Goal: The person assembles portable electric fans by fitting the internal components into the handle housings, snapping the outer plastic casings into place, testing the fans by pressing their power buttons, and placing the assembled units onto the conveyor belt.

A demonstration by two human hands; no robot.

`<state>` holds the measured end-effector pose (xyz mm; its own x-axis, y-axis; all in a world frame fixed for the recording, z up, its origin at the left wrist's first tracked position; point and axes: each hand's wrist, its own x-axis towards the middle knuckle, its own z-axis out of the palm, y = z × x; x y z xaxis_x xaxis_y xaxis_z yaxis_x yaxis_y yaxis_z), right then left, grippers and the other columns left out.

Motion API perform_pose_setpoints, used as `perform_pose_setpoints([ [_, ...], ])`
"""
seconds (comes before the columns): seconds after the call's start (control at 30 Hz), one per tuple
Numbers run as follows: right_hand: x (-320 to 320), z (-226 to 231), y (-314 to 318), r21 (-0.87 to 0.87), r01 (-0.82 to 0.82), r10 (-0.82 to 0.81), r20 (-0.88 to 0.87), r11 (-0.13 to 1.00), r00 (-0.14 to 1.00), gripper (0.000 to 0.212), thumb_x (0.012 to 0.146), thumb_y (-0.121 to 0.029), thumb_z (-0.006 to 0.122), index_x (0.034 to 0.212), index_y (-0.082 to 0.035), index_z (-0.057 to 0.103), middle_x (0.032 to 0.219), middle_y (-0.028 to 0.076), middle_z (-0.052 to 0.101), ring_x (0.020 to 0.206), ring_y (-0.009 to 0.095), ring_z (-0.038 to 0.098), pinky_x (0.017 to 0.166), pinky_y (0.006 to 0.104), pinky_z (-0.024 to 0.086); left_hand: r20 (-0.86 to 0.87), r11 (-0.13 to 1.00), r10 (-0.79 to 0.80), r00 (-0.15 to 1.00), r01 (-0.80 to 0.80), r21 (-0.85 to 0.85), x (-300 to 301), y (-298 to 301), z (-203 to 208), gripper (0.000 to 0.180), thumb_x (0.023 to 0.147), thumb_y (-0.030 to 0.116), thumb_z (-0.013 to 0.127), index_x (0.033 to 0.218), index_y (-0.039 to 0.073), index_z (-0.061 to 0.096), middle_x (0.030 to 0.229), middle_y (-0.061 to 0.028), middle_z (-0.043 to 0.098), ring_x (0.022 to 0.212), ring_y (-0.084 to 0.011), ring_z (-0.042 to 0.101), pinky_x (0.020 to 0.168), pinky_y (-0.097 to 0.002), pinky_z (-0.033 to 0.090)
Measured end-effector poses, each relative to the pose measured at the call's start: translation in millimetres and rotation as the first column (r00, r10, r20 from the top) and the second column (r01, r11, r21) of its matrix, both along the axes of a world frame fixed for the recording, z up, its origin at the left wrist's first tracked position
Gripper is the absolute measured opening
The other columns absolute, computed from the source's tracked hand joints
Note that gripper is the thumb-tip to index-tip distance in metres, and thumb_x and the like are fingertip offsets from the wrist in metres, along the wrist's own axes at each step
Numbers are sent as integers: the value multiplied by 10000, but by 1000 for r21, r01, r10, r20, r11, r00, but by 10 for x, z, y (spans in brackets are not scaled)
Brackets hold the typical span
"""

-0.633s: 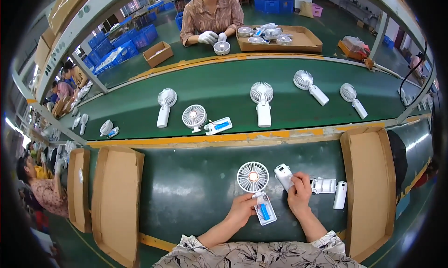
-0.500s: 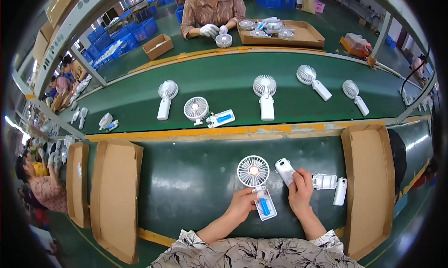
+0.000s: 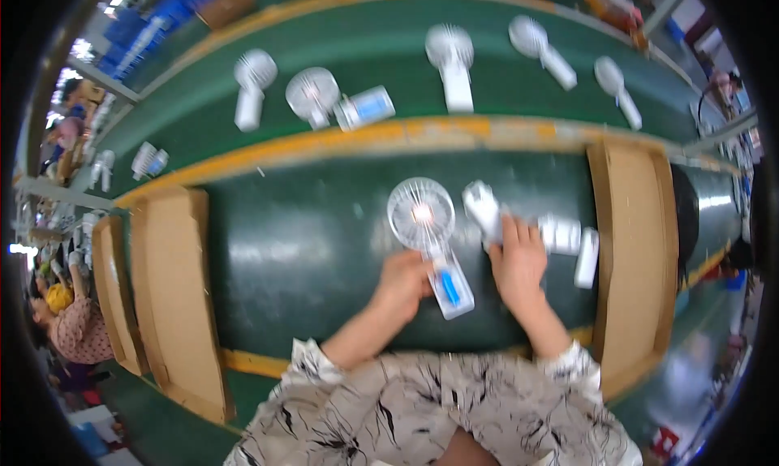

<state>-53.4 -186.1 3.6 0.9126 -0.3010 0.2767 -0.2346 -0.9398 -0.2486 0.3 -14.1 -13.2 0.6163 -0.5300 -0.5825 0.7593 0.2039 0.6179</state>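
Note:
My left hand [image 3: 403, 286] is closed on the opened handle of a white handheld fan [image 3: 421, 213], which lies face up on the green bench. A blue battery cell [image 3: 450, 287] shows in that open handle. To the fan's right, my right hand [image 3: 520, 259] has its fingers at the lower end of a white handle piece [image 3: 482, 206], thumb against its side; motion blur softens the grip. Just past those fingers lie an open white handle shell [image 3: 560, 234] and a closed white handle-shaped piece [image 3: 587, 258].
Cardboard trays stand at the right [image 3: 635, 263] and left [image 3: 174, 296] of the bench, with a narrower box [image 3: 118, 296] farther left. Beyond a yellow-edged ledge, a green belt [image 3: 503, 85] carries several white fans. Other people sit at the left edge.
The view has tipped downward, so the belt sits higher in the picture and more of my shirt shows. My right hand and the handle piece are slightly farther from the fan.

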Motion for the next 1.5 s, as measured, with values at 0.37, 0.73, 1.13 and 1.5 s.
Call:
perform_pose_setpoints([
  [0.37,76,-38,-78,58,33,-34,14,998,999,477,576,-108,615,1017,37,503,799,137,477,748,306,503,584,387,446,8,998,-40,999,40,42,45,-83,50,286,809,97,499,1035,-80,507,984,-197,595,893,-278,608,758,-379,511],
  [0.73,-385,629,328,420,-123,187,-115,899,976,523,559,-106,633,1035,51,484,765,144,478,614,304,532,536,373,449,-99,996,39,994,-47,-79,20,-6,77,360,843,298,467,1033,-4,514,948,-100,605,822,-195,600,712,-344,489],
  [1.13,-210,541,532,349,-251,316,-145,903,937,516,548,-116,661,1004,62,497,754,127,465,655,281,538,519,366,456,-83,988,79,993,-89,-130,14,-8,113,485,846,432,456,1038,-9,515,981,-110,564,873,-205,577,741,-361,481],
  [1.5,-197,484,551,295,-286,336,-137,912,932,510,557,-124,661,996,74,497,777,134,464,671,290,546,527,368,470,-108,985,79,991,-94,-142,27,-15,105,420,866,367,445,1027,-14,516,937,-111,577,827,-202,591,718,-360,496],
])
